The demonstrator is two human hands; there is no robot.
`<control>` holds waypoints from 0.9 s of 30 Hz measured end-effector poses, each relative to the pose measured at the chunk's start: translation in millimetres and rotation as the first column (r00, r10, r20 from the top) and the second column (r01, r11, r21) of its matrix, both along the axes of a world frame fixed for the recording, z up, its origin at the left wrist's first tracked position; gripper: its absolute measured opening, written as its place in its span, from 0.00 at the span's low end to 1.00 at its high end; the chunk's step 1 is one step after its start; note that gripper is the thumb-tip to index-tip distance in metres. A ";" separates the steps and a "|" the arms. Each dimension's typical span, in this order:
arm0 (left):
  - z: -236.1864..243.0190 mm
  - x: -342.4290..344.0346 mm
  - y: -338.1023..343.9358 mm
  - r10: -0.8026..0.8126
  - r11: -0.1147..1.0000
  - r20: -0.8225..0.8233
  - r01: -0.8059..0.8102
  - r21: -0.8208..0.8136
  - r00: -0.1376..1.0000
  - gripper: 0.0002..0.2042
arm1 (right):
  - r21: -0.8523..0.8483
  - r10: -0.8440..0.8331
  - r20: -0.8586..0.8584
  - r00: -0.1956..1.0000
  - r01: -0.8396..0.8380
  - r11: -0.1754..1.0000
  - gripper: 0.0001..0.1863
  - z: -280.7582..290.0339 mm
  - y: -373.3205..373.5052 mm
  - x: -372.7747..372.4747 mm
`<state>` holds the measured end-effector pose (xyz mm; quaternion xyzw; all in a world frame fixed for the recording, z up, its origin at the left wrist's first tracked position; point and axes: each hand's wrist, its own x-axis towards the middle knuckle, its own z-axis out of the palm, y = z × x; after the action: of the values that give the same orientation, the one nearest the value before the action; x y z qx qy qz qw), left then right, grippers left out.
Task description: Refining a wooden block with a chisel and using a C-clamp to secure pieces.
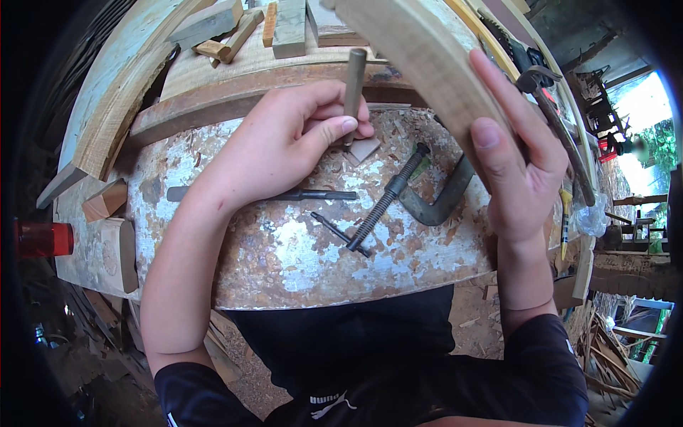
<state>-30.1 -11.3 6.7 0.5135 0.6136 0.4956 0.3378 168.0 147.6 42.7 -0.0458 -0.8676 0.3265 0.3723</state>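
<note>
My left hand (288, 135) pinches a round, greyish-brown rod-like tool (355, 78) and holds it upright. Its lower end points down beside a small pale wood piece (365, 151) on the worn bench. Whether the tip touches that wood is hidden by my fingers. In my right hand (523, 160) is a thick length of wood (427, 64), raised and tilted above the bench, fingers along its side. Under that wood lies a C-clamp (430, 212) with a threaded screw (388, 198). A slim dark steel tool (324, 194) runs beneath my left wrist.
The bench top (299, 263) has flaking paint and shavings. A wooden beam (192, 110) crosses its far side, with wood blocks (290, 28) behind. More blocks (119, 255) and a red object (46, 239) are at left; a dark metal bar (562, 135) is at right.
</note>
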 end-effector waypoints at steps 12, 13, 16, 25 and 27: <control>11.8 -18.5 -12.9 0.043 0.997 -0.076 -0.038 0.061 0.996 0.08 | 0.179 -0.112 0.124 0.986 0.088 0.980 0.19 33.8 5.9 28.0; 13.5 -18.7 -14.7 0.043 0.998 -0.075 -0.039 0.056 0.996 0.08 | 0.169 -0.074 0.196 0.978 0.040 0.985 0.20 36.1 4.1 28.4; 23.5 -11.3 -16.0 0.013 0.989 -0.221 -0.045 -0.138 0.975 0.06 | 0.196 -0.039 0.365 0.930 -0.036 0.980 0.24 34.5 -0.5 26.2; 7.5 -1.5 -9.2 0.023 0.995 -0.582 -0.075 -0.066 0.813 0.08 | 0.195 -0.031 0.389 0.921 -0.049 0.980 0.24 26.2 6.6 24.3; 1.5 -4.2 -7.1 0.047 0.998 -0.595 -0.057 0.002 0.802 0.09 | 0.190 -0.030 0.393 0.919 -0.049 0.981 0.24 26.5 6.3 24.2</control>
<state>-34.3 -18.4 8.1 0.6233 0.7062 0.3140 0.1192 192.2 153.9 69.2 -0.0694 -0.9527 0.2255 0.1913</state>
